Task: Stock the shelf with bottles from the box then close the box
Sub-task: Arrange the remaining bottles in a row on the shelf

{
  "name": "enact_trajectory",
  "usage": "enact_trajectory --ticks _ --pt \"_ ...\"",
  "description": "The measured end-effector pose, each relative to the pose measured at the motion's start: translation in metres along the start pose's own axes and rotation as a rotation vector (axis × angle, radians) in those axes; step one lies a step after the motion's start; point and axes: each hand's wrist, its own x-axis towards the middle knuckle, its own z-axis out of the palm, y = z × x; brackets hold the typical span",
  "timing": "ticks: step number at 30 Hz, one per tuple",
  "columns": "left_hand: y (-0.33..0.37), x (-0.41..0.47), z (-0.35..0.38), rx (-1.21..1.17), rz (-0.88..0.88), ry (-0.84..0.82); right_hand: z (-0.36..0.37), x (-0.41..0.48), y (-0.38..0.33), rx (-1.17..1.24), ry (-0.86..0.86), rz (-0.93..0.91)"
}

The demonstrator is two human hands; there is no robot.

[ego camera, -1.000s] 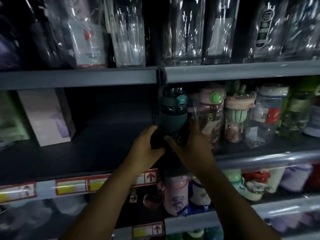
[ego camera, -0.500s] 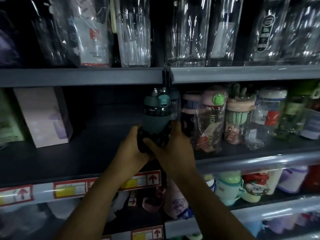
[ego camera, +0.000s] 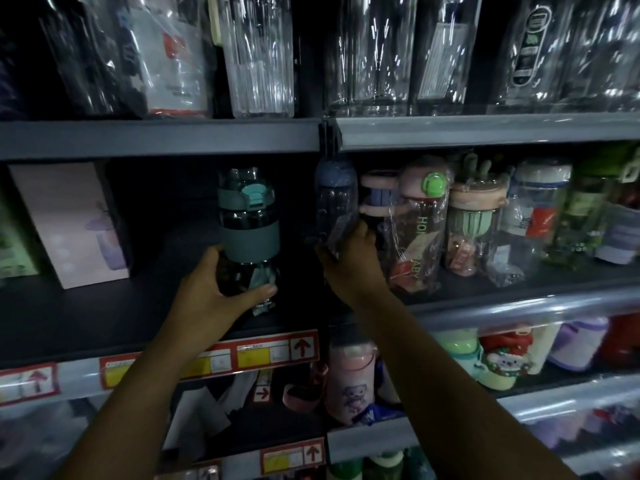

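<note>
Seemingly apart, hands [ego camera: 221,289] on separate bottles [ego camera: 248,230].

Two bare forearms, no sleeves, watch or rings visible; left hand [ego camera: 211,292] and right hand [ego camera: 353,265] ungloved, nearest the shelf [ego camera: 104,317].

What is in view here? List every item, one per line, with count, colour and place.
Teal-lidded clear bottle with grey-green sleeve: one, middle shelf, left of the divider.
Blue-capped clear bottle in plastic wrap: one, at the divider.
Pink bottle with green button: one, middle shelf, right of the blue-capped one.
Pale pink carton: one, middle shelf, far left.
Tall clear wrapped bottles: several, top shelf; exact count unclear.
Pink bear-print cup: one, lower shelf.
Red and yellow price labels: several, shelf edges.
Left hand: holds the teal-lidded bottle's base.
Right hand: grips the blue-capped bottle.
</note>
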Motion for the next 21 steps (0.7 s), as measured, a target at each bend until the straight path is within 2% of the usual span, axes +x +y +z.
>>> enact_trajectory --ticks 9,21 --pt "-0.004 -0.001 0.001 -0.004 0.024 -0.001 0.017 0.026 0.002 0.009 0.051 0.124" --pt "-0.005 0.000 0.005 -0.016 0.023 0.003 0.012 0.013 0.003 -0.056 0.040 0.103"
